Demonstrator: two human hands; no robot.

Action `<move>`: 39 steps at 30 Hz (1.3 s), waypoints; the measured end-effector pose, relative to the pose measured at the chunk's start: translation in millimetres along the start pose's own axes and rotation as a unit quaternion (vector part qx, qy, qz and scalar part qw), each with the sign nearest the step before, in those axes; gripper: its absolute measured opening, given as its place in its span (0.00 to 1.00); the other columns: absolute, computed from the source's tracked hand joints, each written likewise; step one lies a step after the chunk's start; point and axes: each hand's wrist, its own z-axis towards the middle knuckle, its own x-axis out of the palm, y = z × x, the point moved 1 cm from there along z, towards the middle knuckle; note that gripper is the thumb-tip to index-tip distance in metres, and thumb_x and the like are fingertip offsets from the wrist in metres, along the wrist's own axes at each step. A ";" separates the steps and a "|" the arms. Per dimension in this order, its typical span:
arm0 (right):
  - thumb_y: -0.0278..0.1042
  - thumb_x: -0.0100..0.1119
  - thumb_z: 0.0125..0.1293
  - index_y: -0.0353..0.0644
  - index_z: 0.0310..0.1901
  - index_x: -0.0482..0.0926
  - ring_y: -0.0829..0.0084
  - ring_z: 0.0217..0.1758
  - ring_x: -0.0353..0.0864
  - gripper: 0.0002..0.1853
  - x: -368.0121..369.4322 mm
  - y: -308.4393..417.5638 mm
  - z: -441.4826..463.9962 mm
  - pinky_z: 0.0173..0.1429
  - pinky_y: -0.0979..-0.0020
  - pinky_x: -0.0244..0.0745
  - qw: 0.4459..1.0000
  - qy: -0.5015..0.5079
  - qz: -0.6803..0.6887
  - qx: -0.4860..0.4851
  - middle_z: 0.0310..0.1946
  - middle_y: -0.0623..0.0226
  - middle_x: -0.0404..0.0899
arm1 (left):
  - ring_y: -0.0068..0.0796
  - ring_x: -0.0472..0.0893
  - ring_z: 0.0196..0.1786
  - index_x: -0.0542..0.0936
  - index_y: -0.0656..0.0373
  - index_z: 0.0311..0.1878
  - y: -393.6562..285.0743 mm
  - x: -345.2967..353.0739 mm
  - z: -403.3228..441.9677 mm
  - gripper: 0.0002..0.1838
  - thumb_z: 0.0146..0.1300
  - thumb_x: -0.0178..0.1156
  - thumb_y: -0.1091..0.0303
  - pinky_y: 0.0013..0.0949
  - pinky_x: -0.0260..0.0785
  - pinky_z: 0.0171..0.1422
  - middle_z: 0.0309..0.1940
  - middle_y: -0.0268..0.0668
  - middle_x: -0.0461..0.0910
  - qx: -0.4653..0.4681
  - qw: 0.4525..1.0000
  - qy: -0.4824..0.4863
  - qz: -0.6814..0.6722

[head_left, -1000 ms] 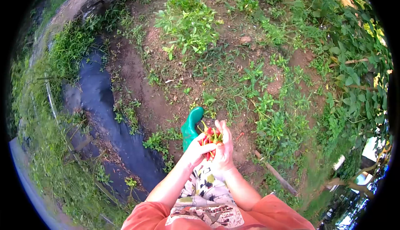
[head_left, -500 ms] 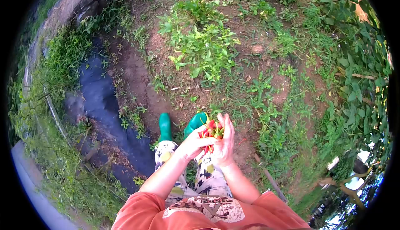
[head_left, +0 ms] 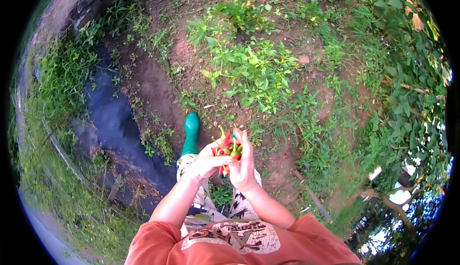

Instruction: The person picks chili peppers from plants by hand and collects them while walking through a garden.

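Several red and green peppers (head_left: 224, 149) lie cupped between my two hands, in front of my body. My left hand (head_left: 203, 163) wraps round them from the left, its thumb across the front of the pile. On the right side, my right hand (head_left: 243, 166) presses against the peppers with its fingers pointing up and held together. Green stems stick out above the fingers. The lower peppers are hidden by the palms. A green boot (head_left: 191, 133) shows just left of the hands; the other boot is mostly hidden behind them.
A leafy green plant (head_left: 258, 70) grows from the soil ahead. Black plastic sheeting (head_left: 112, 121) runs along the left. A wooden stick (head_left: 314, 199) lies on the ground at the right. Dense vines (head_left: 407, 73) stand at the far right, and a rock (head_left: 86, 6) is at the upper left.
The leafy plant has come nearer in view. The left boot has appeared and moved forward, while the other has slipped behind the hands. Both hands still cup the peppers, now slightly further left.
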 end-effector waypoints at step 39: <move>0.61 0.44 0.60 0.40 0.65 0.53 0.47 0.67 0.51 0.39 -15.7 67.8 61.6 0.65 0.50 0.45 0.986 -0.007 -0.143 -0.086 0.64 0.57 0.58 | 0.31 0.75 0.50 0.66 0.67 0.57 -94.1 58.8 3.7 0.37 0.42 0.70 0.69 0.34 0.68 0.56 0.50 0.40 0.73 -0.033 0.994 -0.026 0.103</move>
